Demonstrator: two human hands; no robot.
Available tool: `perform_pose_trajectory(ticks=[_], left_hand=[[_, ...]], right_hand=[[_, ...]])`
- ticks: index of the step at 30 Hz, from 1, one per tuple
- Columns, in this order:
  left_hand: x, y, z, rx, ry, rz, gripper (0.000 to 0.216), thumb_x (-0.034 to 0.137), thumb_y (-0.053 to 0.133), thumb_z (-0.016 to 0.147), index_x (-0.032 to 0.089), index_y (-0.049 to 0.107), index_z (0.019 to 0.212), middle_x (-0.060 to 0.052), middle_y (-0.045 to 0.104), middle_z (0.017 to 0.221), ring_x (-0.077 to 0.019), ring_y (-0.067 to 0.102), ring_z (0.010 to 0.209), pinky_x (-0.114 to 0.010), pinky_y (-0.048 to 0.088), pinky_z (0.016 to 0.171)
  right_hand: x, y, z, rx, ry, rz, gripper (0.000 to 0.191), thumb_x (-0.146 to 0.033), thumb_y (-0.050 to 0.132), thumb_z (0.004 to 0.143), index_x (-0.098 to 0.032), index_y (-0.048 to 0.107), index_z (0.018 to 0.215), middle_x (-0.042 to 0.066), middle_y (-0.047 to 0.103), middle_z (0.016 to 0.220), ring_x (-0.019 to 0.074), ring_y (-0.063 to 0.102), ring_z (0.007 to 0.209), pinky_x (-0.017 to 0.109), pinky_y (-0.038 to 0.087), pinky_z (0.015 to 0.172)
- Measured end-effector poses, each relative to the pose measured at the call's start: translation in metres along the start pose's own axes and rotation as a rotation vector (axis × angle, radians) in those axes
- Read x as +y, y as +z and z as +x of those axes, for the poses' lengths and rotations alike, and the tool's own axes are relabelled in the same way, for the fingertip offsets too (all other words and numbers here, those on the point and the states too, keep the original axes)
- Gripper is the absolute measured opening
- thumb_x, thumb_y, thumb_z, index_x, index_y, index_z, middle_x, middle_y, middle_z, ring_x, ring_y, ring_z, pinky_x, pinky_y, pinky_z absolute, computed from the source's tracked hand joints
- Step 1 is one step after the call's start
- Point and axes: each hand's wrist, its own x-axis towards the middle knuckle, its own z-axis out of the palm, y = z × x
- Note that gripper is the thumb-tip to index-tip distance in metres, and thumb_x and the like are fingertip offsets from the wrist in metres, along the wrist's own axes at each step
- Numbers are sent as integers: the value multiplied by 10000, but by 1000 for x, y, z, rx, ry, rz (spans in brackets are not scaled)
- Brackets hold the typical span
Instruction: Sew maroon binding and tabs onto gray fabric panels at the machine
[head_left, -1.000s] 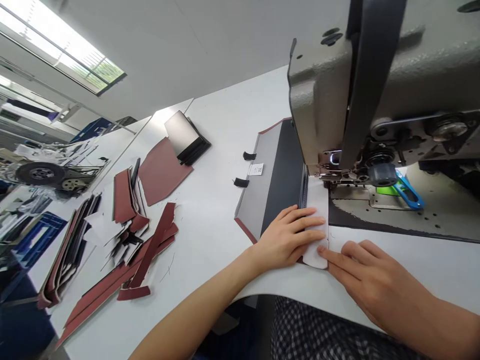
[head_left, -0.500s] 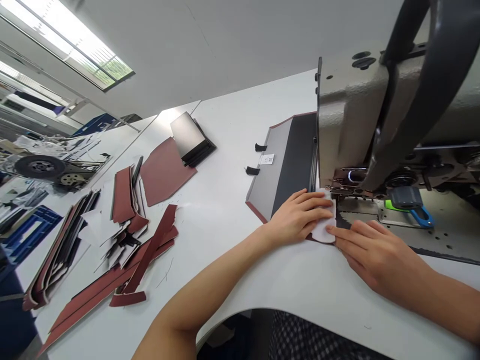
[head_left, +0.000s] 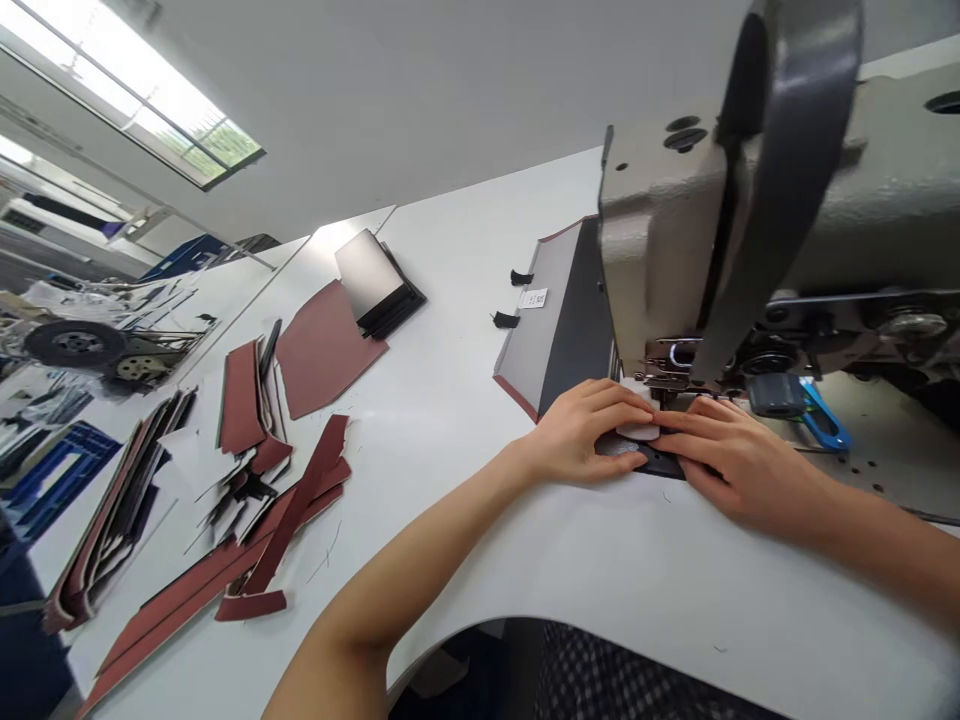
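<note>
My left hand (head_left: 589, 432) rests on the work at the sewing machine (head_left: 675, 230), its thumb spread away from the fingers. Between thumb and fingers shows part of a small white piece (head_left: 639, 431), close in front of the needle area. My right hand (head_left: 731, 458) lies with fingers stretched out from the right, its fingertips at the white piece's edge and beside my left fingertips. A dark edge (head_left: 664, 465) of material shows under both hands. Beyond my left hand spreads a grey and black panel (head_left: 559, 320) with maroon edging, partly hidden behind the machine head.
Left on the white table (head_left: 435, 480) lie maroon strips (head_left: 300, 510), a maroon sheet (head_left: 326, 350) and a stack of dark pieces (head_left: 375, 280). A blue-handled tool (head_left: 827, 418) lies right of the needle area. A blue crate (head_left: 52, 470) stands far left.
The white piece shows less, now largely covered by my hands. My right hand has moved forward and left, against my left fingertips. My left thumb has spread apart. The view has shifted slightly.
</note>
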Motion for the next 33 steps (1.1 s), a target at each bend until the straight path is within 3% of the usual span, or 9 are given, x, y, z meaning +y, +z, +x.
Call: perform_pose_trajectory(ticks=[4, 9, 18, 23, 28, 33], left_hand=[[9, 12, -13, 137, 24, 59, 158, 192, 606, 958, 208, 704, 1081, -64, 782, 1095, -191, 730, 1053, -339, 585, 912], [6, 16, -12, 191, 77, 72, 119, 150, 620, 959, 207, 712, 1008, -37, 796, 995, -170, 746, 1015, -299, 569, 871], [2, 14, -14, 108, 143, 35, 164, 168, 580, 996, 206, 721, 1071, -49, 791, 1038, -177, 722, 1122, -343, 552, 1069], [1, 6, -12, -39, 99, -25, 219, 131, 546, 1000, 195, 750, 1043, -63, 788, 1087, -206, 684, 1226, -320, 571, 1064], [-10, 4, -1, -47, 52, -27, 252, 122, 526, 1006, 202, 764, 1025, -51, 796, 1070, -198, 685, 1235, -325, 551, 1095], [-22, 6, 11, -82, -34, 98, 317, 74, 507, 994, 227, 776, 1063, -33, 780, 1146, -176, 693, 1200, -279, 573, 1015]], right_hand=[[7, -6, -2, 112, 140, 195, 336, -93, 454, 933, -253, 743, 870, -1, 768, 1112, 181, 724, 936, 356, 580, 870], [9, 0, -4, 160, 179, 121, 321, -96, 467, 925, -243, 752, 943, 2, 773, 1045, 194, 731, 911, 349, 604, 799], [8, 3, -2, 100, 34, 60, 366, -66, 474, 945, -241, 773, 1064, 33, 741, 1061, 187, 672, 954, 356, 570, 872], [9, 0, -5, 28, 33, -93, 386, -98, 473, 946, -272, 779, 1106, 49, 726, 1058, 206, 660, 955, 366, 534, 840], [17, 4, -7, 23, 46, -228, 395, -116, 461, 970, -240, 744, 1216, 66, 720, 1064, 203, 663, 909, 344, 476, 735], [20, 11, -9, 54, 66, -259, 381, -139, 473, 969, -192, 719, 1256, 100, 718, 1069, 250, 670, 933, 386, 504, 767]])
